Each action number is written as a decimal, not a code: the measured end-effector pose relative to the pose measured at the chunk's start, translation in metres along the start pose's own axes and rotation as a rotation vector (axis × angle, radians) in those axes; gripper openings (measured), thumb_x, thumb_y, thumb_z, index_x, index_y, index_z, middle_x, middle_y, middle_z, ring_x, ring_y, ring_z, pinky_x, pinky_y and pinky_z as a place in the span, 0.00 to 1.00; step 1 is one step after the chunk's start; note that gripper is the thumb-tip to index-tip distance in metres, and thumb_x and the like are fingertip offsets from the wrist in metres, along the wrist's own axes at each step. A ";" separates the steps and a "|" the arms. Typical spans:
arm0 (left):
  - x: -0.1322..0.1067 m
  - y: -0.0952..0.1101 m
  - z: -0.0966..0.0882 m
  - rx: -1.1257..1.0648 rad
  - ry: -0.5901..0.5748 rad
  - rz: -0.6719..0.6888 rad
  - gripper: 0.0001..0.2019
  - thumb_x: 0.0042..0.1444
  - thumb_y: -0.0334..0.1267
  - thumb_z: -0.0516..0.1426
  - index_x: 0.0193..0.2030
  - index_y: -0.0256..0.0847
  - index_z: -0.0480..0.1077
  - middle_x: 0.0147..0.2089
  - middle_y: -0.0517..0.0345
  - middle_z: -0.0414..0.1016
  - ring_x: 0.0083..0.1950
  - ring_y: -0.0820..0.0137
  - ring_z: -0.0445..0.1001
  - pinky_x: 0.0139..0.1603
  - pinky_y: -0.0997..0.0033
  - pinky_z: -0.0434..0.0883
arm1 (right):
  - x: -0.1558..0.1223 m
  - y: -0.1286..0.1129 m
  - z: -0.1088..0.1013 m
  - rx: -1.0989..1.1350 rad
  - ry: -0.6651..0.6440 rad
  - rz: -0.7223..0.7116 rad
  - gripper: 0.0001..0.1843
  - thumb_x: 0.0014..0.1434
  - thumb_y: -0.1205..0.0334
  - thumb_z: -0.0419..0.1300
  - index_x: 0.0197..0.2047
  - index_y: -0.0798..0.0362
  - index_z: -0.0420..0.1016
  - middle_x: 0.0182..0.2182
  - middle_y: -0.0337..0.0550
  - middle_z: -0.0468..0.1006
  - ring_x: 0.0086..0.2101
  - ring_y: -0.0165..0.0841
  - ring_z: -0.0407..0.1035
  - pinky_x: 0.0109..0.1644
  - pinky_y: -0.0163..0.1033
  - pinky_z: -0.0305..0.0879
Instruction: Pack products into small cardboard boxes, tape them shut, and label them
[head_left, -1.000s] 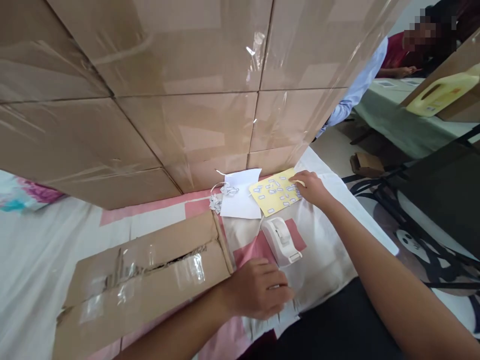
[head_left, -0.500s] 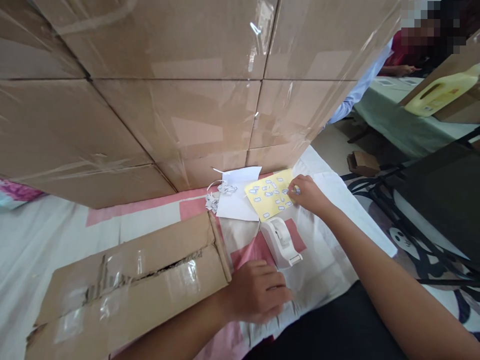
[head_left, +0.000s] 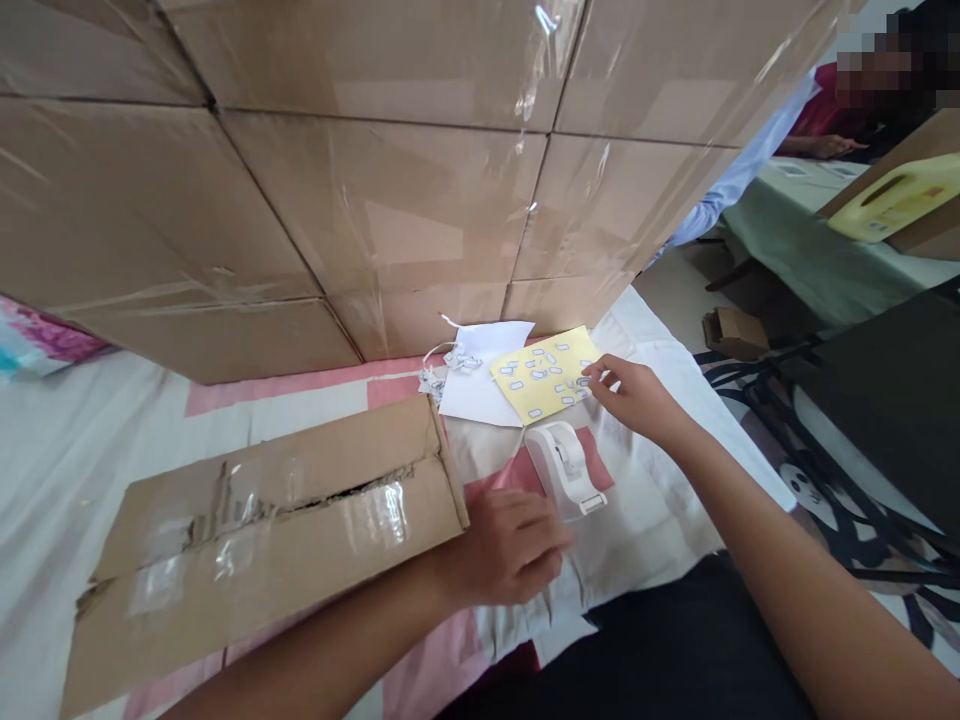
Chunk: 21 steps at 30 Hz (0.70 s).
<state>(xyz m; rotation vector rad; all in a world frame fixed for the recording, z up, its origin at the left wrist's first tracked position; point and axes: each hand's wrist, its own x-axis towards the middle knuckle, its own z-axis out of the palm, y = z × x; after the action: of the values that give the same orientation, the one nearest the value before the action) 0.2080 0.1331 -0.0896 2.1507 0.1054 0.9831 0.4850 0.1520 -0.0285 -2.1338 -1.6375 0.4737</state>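
My right hand point(head_left: 628, 392) pinches a small paper slip point(head_left: 583, 382) at the right edge of a yellow sheet point(head_left: 559, 402). Several similar white slips with dark outlines are scattered over that sheet. The yellow sheet overlaps a white sheet of paper point(head_left: 480, 395), where a little heap of cut paper scraps point(head_left: 463, 360) lies on the left. My left hand point(head_left: 514, 548) is curled beside the corner of a cardboard box point(head_left: 300, 500); its fingers are slightly blurred and its palm is hidden. Between the hands stands a white tape dispenser point(head_left: 562, 465).
Stacked, taped cardboard boxes point(head_left: 442, 210) form a wall behind the sheets. A pink and white cloth point(head_left: 645, 500) covers the surface. At the right are a dark chair point(head_left: 885, 390), a green-covered table point(head_left: 795, 230) with a yellow jug point(head_left: 892, 200), and another person's hand point(head_left: 836, 147).
The view has shifted, so most things sit a little higher in it. The right fingertips have moved slightly down along the yellow sheet's edge. My left hand stays curled by the box.
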 end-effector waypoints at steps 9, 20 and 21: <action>-0.002 0.005 0.006 -0.450 0.297 -0.652 0.14 0.65 0.47 0.60 0.51 0.42 0.68 0.30 0.66 0.65 0.28 0.77 0.62 0.30 0.76 0.61 | -0.083 -0.082 -0.012 0.162 -0.420 -0.178 0.09 0.72 0.58 0.50 0.39 0.48 0.67 0.29 0.36 0.74 0.28 0.31 0.64 0.33 0.37 0.61; 0.001 0.006 -0.003 -0.396 0.266 -0.585 0.12 0.71 0.43 0.52 0.39 0.40 0.69 0.31 0.63 0.67 0.32 0.75 0.64 0.34 0.73 0.62 | -0.091 -0.089 0.005 -0.090 -0.124 -0.425 0.13 0.67 0.63 0.60 0.53 0.51 0.65 0.41 0.44 0.77 0.31 0.33 0.71 0.32 0.37 0.64; 0.001 0.006 -0.003 -0.400 0.278 -0.578 0.11 0.72 0.43 0.51 0.39 0.41 0.69 0.32 0.63 0.67 0.32 0.75 0.64 0.35 0.73 0.62 | -0.092 -0.090 0.005 -0.117 -0.072 -0.459 0.13 0.67 0.64 0.60 0.54 0.52 0.65 0.42 0.45 0.77 0.32 0.34 0.72 0.32 0.37 0.65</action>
<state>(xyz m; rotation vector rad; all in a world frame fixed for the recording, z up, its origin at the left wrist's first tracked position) 0.2052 0.1307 -0.0835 1.4827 0.5795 0.8586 0.3843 0.0842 0.0148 -1.7466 -2.1613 0.3172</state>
